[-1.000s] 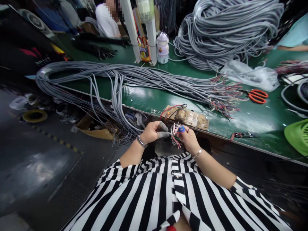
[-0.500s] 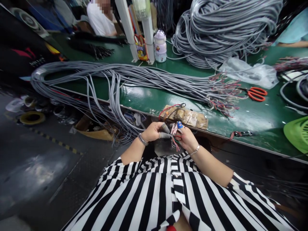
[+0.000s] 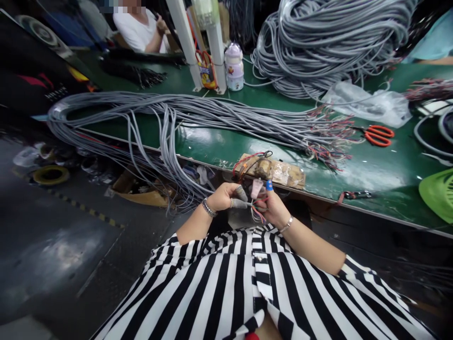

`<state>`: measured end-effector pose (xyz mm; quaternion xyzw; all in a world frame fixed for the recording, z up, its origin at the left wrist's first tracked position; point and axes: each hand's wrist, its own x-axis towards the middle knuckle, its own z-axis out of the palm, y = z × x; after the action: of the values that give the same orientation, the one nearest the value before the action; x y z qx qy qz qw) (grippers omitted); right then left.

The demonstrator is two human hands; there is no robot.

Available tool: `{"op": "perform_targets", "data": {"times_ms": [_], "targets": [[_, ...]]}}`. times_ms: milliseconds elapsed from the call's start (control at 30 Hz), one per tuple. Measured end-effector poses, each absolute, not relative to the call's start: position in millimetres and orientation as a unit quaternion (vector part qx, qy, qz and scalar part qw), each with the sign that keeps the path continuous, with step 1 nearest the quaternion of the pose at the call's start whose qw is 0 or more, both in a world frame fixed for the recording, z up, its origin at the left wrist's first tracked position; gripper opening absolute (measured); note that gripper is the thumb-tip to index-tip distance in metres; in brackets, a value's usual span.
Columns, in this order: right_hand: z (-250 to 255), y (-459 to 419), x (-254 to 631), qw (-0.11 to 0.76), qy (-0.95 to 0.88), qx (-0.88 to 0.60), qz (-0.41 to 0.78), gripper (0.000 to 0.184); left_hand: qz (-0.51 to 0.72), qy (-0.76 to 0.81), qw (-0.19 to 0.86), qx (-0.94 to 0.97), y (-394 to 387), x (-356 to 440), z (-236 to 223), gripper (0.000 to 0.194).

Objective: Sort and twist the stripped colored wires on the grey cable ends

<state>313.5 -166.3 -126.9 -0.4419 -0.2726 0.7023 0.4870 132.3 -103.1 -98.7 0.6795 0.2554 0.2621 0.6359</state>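
In the head view my left hand (image 3: pixel 226 196), with grey coverings on its thumb and finger, pinches the end of a grey cable. Thin coloured wires (image 3: pixel 257 215) in red, pink, white and blue fan out from that end. My right hand (image 3: pixel 276 205) is closed around some of these wires and wears a blue cover on the thumb. Between the hands a pale pink piece (image 3: pixel 256 188) stands up; what it is, I cannot tell. Just beyond the hands, a worn taped block (image 3: pixel 283 174) with red and black leads lies at the table edge.
Grey cables (image 3: pixel 219 111) with stripped coloured ends lie along the green table (image 3: pixel 371 174). Orange-handled scissors (image 3: pixel 378 135), a plastic bag (image 3: pixel 368 104), a large cable coil (image 3: pixel 332 42), a bottle (image 3: pixel 234 67) and a green basket (image 3: pixel 437 196) are around. Across the table sits a co-worker (image 3: pixel 138 28).
My right hand has shifted slightly right, away from the left hand. The pale pink piece now shows more fully between them. The co-worker's raised hand has come into view.
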Motion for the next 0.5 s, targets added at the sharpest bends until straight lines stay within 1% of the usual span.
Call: {"op": "perform_targets", "data": {"times_ms": [100,233,400,500], "targets": [[-129.0,-171.1,319.3,0.524,-0.216,-0.443,0.695,0.061,0.231,0.254,0.656,0.672,-113.3,122.8,-96.5,0.037],[-126.9,-175.7,326.3,0.512,-0.197,-0.451,0.704,0.059,0.202,0.239,0.654,0.688,-133.8,107.4,-93.1,0.036],[-128.7,-179.2,328.4,0.467,-0.225,-0.451,0.727,0.059,0.283,0.261,0.572,0.724,-151.8,91.3,-96.7,0.031],[-129.3,-182.4,326.4,0.432,-0.248,-0.440,0.747,0.057,0.324,0.273,0.521,0.741,-155.4,86.7,-100.3,0.029]]}}
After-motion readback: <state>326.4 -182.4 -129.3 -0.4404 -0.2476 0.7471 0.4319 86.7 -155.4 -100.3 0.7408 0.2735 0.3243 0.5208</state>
